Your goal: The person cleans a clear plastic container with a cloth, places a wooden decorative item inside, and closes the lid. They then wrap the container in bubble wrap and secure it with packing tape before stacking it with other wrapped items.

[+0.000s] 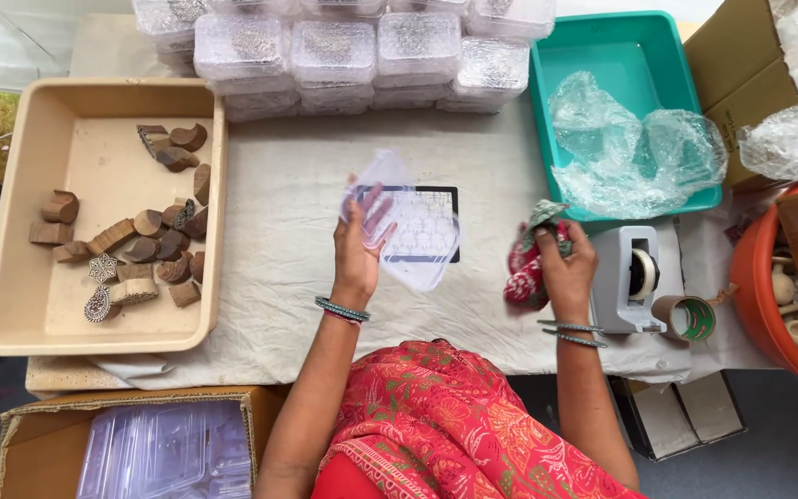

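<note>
My left hand [359, 248] holds a clear plastic box [404, 222] open above a dark-framed pad [431, 226] on the white cloth. The box's lid stands up at the hand's far side. My right hand [565, 263] grips a bunched red and green cloth [528, 263] just right of the box. Both wrists wear bangles.
A beige tray [20, 203] with several carved wooden blocks [150, 245] lies at the left. Stacked clear boxes [353, 51] line the back. A teal tray [639, 46] holds bubble wrap; a tape dispenser [634, 277], orange tub [764, 286] and cardboard boxes [131, 444] surround me.
</note>
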